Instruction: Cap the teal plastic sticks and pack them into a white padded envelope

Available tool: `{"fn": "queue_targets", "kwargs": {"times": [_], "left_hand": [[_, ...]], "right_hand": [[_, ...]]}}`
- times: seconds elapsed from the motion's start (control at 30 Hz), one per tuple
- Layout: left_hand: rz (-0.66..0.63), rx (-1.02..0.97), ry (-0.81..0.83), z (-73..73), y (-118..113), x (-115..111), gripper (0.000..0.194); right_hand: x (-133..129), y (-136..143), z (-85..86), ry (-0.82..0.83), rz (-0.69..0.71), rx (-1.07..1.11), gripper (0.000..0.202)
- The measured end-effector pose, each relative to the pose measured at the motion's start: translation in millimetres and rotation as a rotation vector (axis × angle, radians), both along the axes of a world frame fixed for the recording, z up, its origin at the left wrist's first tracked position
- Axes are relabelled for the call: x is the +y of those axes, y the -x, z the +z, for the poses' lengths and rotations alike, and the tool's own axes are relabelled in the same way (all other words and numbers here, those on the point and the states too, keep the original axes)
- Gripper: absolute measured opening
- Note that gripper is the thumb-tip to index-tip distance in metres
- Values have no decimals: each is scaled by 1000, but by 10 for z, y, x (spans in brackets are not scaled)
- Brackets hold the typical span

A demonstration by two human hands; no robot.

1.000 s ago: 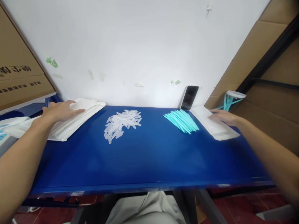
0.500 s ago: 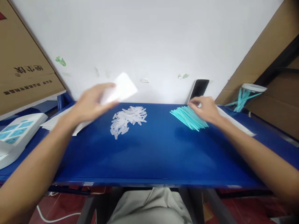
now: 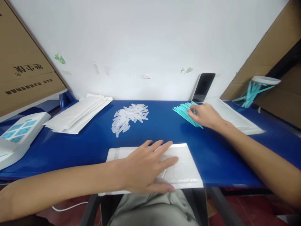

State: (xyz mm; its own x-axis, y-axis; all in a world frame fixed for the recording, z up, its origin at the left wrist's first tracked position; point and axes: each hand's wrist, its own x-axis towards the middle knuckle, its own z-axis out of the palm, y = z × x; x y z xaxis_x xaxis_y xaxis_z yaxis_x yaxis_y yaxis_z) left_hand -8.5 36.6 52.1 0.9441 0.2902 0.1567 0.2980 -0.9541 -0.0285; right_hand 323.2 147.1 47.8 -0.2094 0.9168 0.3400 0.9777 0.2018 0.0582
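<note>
A white padded envelope [image 3: 183,166] lies across the front edge of the blue table, its near side reaching slightly past that edge. My left hand [image 3: 150,166] rests flat on it, fingers spread. Over at the right, my right hand [image 3: 204,114] is at a pile of thin turquoise sticks [image 3: 184,110], thumb and fingers curled together against it. Whatever is between those fingertips is hidden. To the left of the sticks is a heap of small translucent white plastic pieces [image 3: 130,116].
Several white envelopes [image 3: 77,114] are stacked at the back left, beside a white device with blue panels [image 3: 25,131]. A dark-screened phone [image 3: 204,87] leans on the wall. Behind my right arm lies another white envelope [image 3: 235,116]; a clear jar [image 3: 252,94] holds turquoise sticks. Cardboard [image 3: 28,62] flanks the table.
My left hand has come down from the back left with the white envelope, which now lies flat at the front edge under spread fingers. My right hand stays at the turquoise sticks.
</note>
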Motion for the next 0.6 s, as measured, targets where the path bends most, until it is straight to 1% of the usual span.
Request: {"fn": "queue_targets", "kwargs": {"times": [0.07,0.1,0.17,0.2,0.27,0.33,0.37,0.43,0.5,0.6], "left_hand": [[13,-47,34,98,46,105,70],[41,-84,42,151,77,192,65],[129,-187,50,245,173,444,53],[198,-236,43,279,245,603,49],[417,-314,2,308,437,958,43],[554,-399,-43,287,681,1294,41],[602,-419,-69,261,810,1433,42],[637,-380,-99,197,1050,1633,45],[646,-328,-114,144,1230,1730,45],[628,-319,-93,119,1358,1753,44]], "right_hand": [[-3,10,6,23,-38,5,34],[-4,20,10,35,-56,4,34],[-3,45,21,64,-73,-10,34],[-3,59,26,82,-73,-24,33],[-4,88,32,117,-72,-51,30],[-11,112,26,142,-77,-60,28],[-16,121,18,150,-79,-54,28],[-24,128,-8,159,-77,-34,28],[-27,125,-35,170,-78,-18,29],[-23,114,-61,181,-84,-29,30]]}}
